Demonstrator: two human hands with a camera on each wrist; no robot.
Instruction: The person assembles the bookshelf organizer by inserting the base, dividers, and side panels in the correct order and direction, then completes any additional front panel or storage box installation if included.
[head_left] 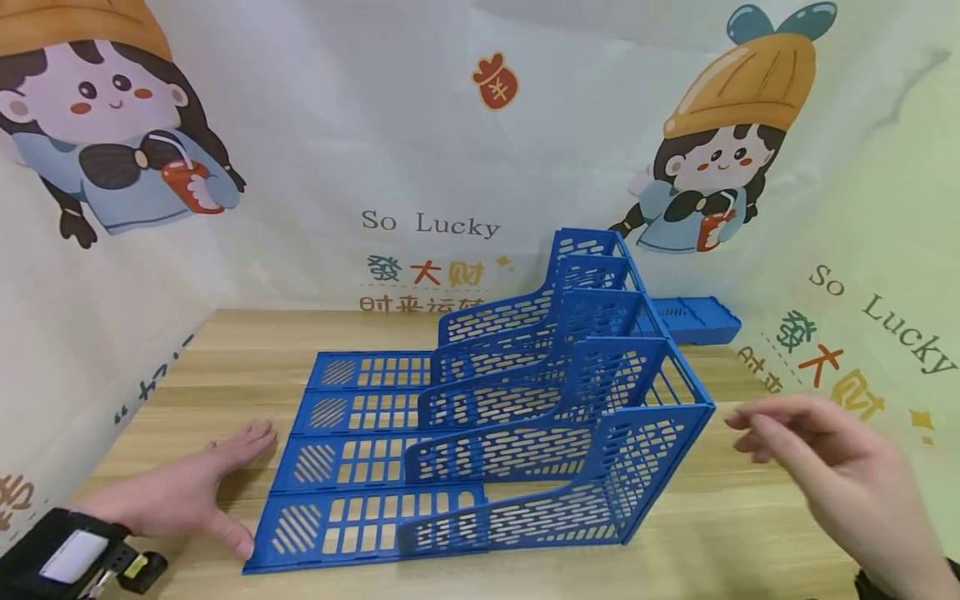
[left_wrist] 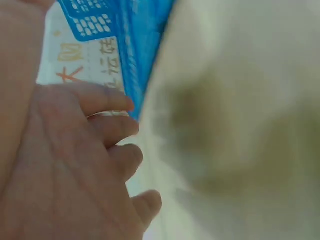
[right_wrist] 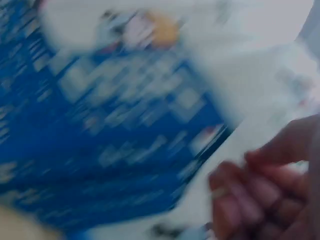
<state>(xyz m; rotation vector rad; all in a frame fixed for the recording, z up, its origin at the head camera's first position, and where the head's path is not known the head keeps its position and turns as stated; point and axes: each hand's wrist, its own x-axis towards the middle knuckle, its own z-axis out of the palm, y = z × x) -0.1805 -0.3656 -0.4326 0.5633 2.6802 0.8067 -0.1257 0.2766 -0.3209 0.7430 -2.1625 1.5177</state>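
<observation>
A blue plastic file rack (head_left: 517, 400) with several upright dividers stands on the wooden table. Its perforated base panels (head_left: 330, 492) extend to the left. My left hand (head_left: 187, 487) lies spread on the table beside the base's left end, its thumb close to the near corner; whether they touch I cannot tell. In the left wrist view its fingers (left_wrist: 117, 162) are apart and hold nothing. My right hand (head_left: 840, 467) hovers to the right of the rack, apart from it, fingers loosely curled with nothing seen in them. The right wrist view is blurred, with the rack (right_wrist: 125, 125) beside the hand.
Behind the rack, at the back right, lies another flat blue plastic piece (head_left: 697, 321). A printed cloth (head_left: 420, 150) with cartoon figures and lettering hangs round the back and sides of the table (head_left: 247, 337).
</observation>
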